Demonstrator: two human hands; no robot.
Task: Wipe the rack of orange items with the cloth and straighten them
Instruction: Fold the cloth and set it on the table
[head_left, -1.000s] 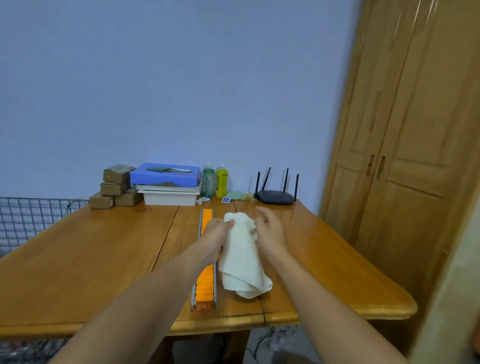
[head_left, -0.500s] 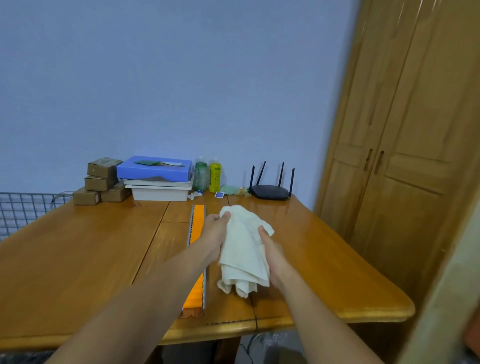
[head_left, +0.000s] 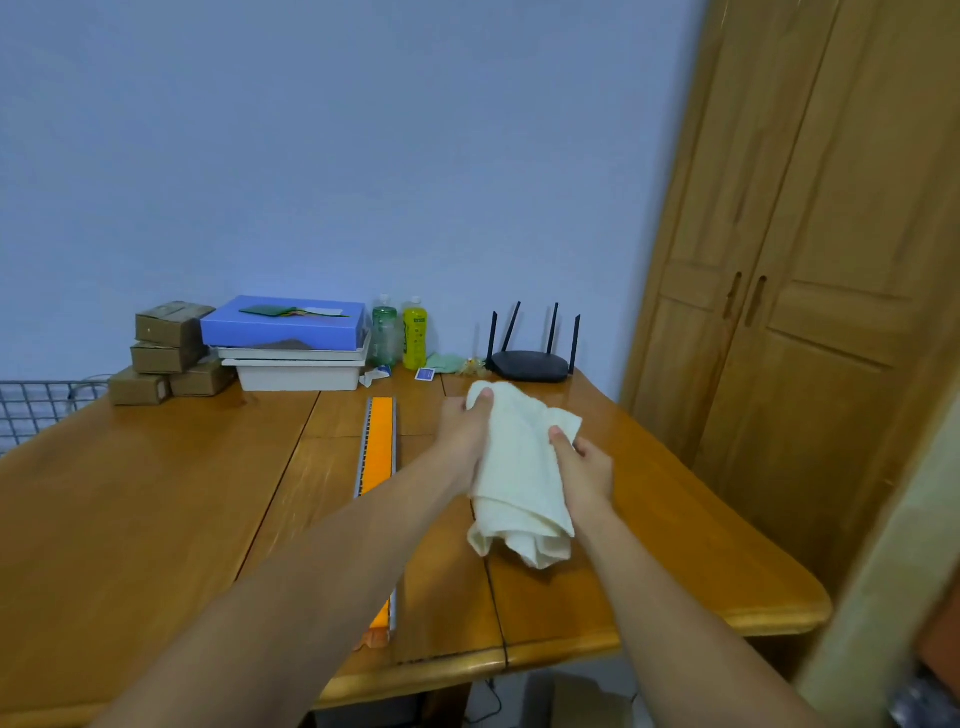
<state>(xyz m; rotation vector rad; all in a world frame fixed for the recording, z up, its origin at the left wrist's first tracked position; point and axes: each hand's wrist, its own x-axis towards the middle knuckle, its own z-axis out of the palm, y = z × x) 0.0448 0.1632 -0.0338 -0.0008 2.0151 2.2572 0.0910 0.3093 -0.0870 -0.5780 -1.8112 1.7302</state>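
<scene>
A cream cloth (head_left: 519, 467) hangs bunched above the wooden table (head_left: 156, 493), held up by both hands. My left hand (head_left: 465, 436) grips its upper left edge, thumb on top. My right hand (head_left: 584, 465) pinches its right edge lower down. To the left of the cloth a long narrow grey rack (head_left: 363, 441) filled with a row of orange items (head_left: 379, 441) lies on the table, running away from me. My left forearm crosses over the rack's middle and hides it; its near end shows by the table's front edge.
At the table's back stand brown cardboard boxes (head_left: 166, 353), a blue box on white trays (head_left: 291, 338), two bottles (head_left: 402, 338) and a black router (head_left: 530, 358). A wire grid (head_left: 36, 410) is at the far left. A wooden wardrobe (head_left: 805, 312) stands to the right.
Both hands have lifted the cloth off the table and shifted it slightly right; the right hand slid from its far end to its right edge.
</scene>
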